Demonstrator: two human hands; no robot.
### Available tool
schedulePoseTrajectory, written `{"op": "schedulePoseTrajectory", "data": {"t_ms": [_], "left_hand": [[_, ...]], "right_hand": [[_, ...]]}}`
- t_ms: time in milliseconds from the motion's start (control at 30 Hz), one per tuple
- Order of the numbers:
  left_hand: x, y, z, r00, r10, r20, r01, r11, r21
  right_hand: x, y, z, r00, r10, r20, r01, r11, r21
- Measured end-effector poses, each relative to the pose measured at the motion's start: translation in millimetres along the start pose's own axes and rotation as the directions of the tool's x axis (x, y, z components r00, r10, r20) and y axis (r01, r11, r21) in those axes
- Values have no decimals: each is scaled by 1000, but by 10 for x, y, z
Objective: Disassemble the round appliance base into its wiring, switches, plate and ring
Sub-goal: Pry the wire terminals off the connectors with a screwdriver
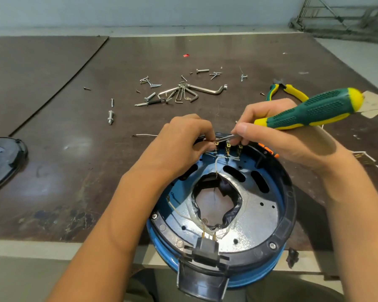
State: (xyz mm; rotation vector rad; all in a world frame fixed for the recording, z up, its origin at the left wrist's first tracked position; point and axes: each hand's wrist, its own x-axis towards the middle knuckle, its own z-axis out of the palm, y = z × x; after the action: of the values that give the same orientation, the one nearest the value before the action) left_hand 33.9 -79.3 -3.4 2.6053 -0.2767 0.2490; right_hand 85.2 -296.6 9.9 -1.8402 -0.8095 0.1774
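I saw the right hand (277,136) pinch the screwdriver (310,110) over the round base (288,205). The left hand (183,140) pinched the switches (228,147) at its far rim.

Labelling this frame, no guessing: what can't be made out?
Head view only:
- Tip of the screwdriver: hidden under fingers of the left hand; what they pinch is hidden too.
- Switches: partly covered by both hands.
- Pliers: partly behind the right hand and screwdriver handle.
- Black cover: cut off by the left edge.
- Loose screws: heads too small to read.
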Motion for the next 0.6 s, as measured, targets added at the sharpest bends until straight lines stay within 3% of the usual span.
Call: {"op": "schedulePoseTrajectory", "data": {"t_ms": [100,233,600], "left_hand": [[-39,5,-57,994,-88,-58,81,990,-117],[-54,37,-49,987,-150,-62,155,983,94],[-66,7,-8,993,-118,-1,117,986,118]], "right_hand": [[-1,-31,30,999,-54,1,53,992,-111],[-80,-26,109,995,-68,-69,62,994,-90],[-93,-1,279,985,-81,-152,57,987,-153]]}}
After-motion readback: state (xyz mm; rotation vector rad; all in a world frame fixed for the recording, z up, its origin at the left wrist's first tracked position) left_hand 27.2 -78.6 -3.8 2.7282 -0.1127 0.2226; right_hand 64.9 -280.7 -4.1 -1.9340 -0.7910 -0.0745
